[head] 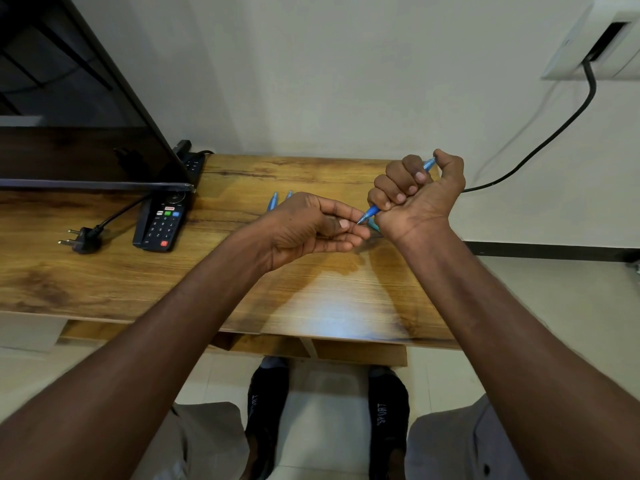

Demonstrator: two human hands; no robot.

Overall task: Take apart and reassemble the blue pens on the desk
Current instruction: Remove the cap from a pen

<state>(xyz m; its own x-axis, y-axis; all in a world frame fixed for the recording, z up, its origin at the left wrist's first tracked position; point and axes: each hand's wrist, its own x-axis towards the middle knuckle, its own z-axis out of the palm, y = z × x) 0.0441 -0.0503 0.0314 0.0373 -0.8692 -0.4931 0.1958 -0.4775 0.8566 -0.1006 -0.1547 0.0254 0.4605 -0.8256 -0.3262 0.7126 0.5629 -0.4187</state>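
A black two-pin plug (81, 239) and a black remote control with coloured buttons (161, 221) lie at the left of the wood-grain desk (207, 271), below a dark flat screen (69, 98). At centre, two slim blue plastic pens (277, 199) rest on the desk behind the left hand (311, 226), whose fingertips pinch at the tip of another blue pen (372, 212). The right hand (415, 192) grips that pen in a closed fist, holding it tilted above the desk.

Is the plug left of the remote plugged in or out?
Out: the plug lies loose on the desk, both pins bare.
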